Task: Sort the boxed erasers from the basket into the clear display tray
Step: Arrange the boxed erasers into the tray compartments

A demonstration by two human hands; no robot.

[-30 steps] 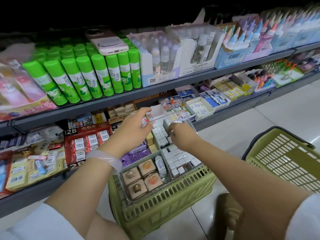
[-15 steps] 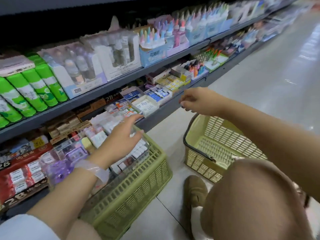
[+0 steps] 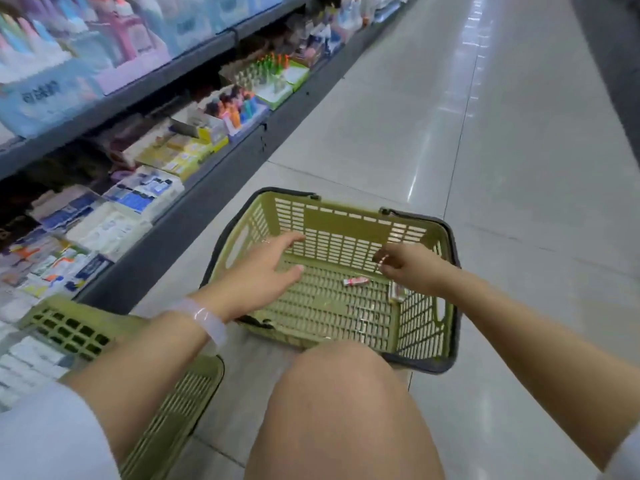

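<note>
**Basket nearly emptied, 2 pieces left on its floor**

The green basket (image 3: 332, 271) on the floor tiles holds very little: judged from how it lies, the sorting is close to its end. On its slotted bottom I can make out only 2 small things. One is a little red-and-white boxed eraser (image 3: 355, 280) lying flat on its side near the middle. The other is a small packet (image 3: 396, 291) against the right wall, partly under the wrist; it may be another eraser, but the blur leaves that unsure.

Both hands are over the basket. The left hand (image 3: 258, 276) hangs above the left half with fingers spread and straight, holding nothing. The right hand (image 3: 408, 268) is near the far right corner with fingers loosely curled; whether it pinches anything I cannot tell, since the fingertips are smeared by motion. Neither hand touches the red-and-white box, which lies between them.

What is left, as I judge it: pick up the last 1 or 2 boxes and carry them to the clear tray. That tray sits at the lower left, in a second green basket (image 3: 65, 327) (only its corner shows), and pale rows of small white boxes (image 3: 27, 362) inside it suggest most of the stock is already placed.

The box itself looks light, rigid and short, with printed faces. It should lift easily with a thumb-and-finger pinch across its narrow sides, though the slots beneath could catch an edge.
</note>
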